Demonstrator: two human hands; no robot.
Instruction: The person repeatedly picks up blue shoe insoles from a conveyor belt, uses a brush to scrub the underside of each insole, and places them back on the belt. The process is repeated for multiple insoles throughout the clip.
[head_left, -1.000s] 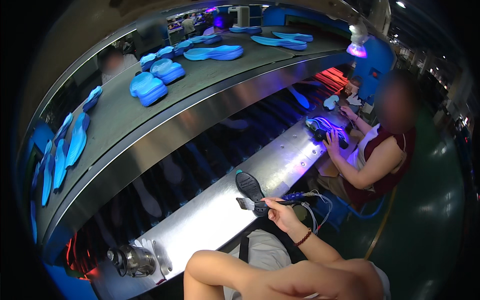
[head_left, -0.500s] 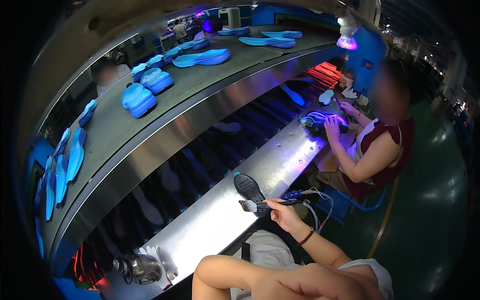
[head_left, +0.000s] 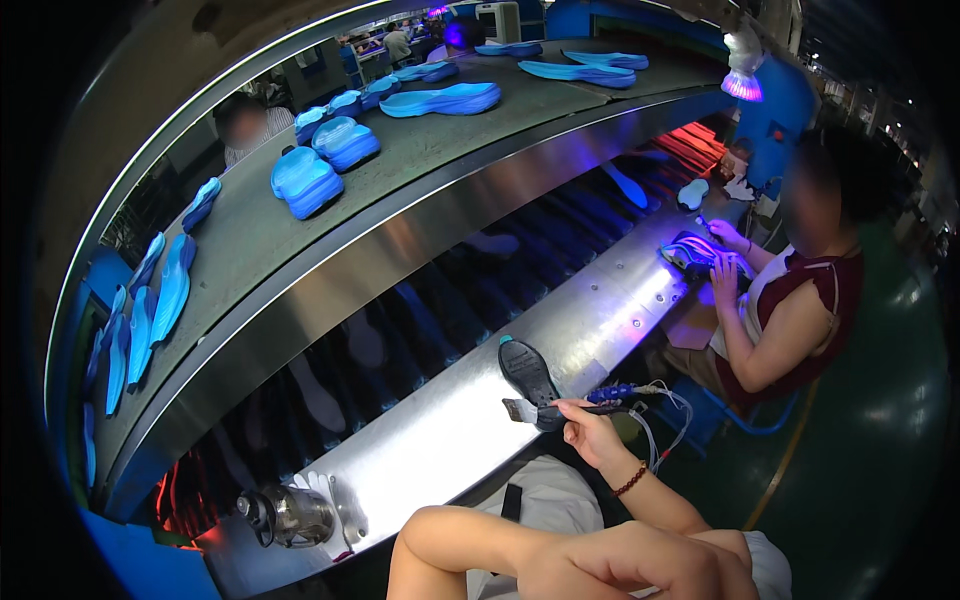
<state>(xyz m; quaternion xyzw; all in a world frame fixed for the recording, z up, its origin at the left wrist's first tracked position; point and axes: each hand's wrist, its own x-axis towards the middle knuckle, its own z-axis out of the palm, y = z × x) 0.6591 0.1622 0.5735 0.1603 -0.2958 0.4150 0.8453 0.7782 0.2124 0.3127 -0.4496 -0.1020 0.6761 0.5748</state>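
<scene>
My right hand (head_left: pixel 592 434), wearing a beaded bracelet, grips the dark handle of a flat brush (head_left: pixel 522 410). The brush head lies across the heel end of a black shoe sole (head_left: pixel 527 368), and I cannot tell whether it touches. This sole rests on the metal work ledge (head_left: pixel 415 455), its tip turned away from me. Bent at the elbow, my left arm crosses in front of my body, and my left hand (head_left: pixel 625 565) lies near my right upper arm. Its fingers are partly hidden and their grip is unclear.
A metal pot (head_left: pixel 290 515) stands on the ledge's near-left end beside a pale glove (head_left: pixel 325 500). Beyond it, blue soles (head_left: pixel 440 99) lie on a raised belt (head_left: pixel 420 140). At right a co-worker (head_left: pixel 780 330) handles a shoe (head_left: pixel 700 255). A blue tool with hoses (head_left: pixel 610 393) lies by my hand.
The whole view has shifted, so the scene sits farther right and the belt slightly higher. My right hand keeps hold of the brush over the sole.
</scene>
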